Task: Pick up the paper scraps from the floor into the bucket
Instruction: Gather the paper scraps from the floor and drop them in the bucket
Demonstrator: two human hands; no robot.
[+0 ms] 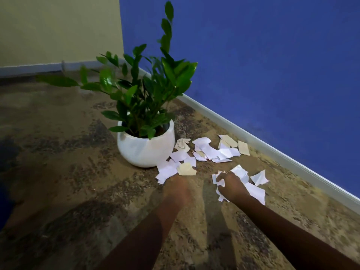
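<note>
Clutching paper scraps (240, 172) in right hand (231, 186), left hand (175, 185) unclear, plant pot (144, 151) alongside

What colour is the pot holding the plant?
Glossy white, the plant pot beside the paper scraps, best seen in the head view.

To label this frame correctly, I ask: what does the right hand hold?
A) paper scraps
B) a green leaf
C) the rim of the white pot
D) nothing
A: the fingers of the right hand are curled round a bunch of white scraps on the floor.
</note>
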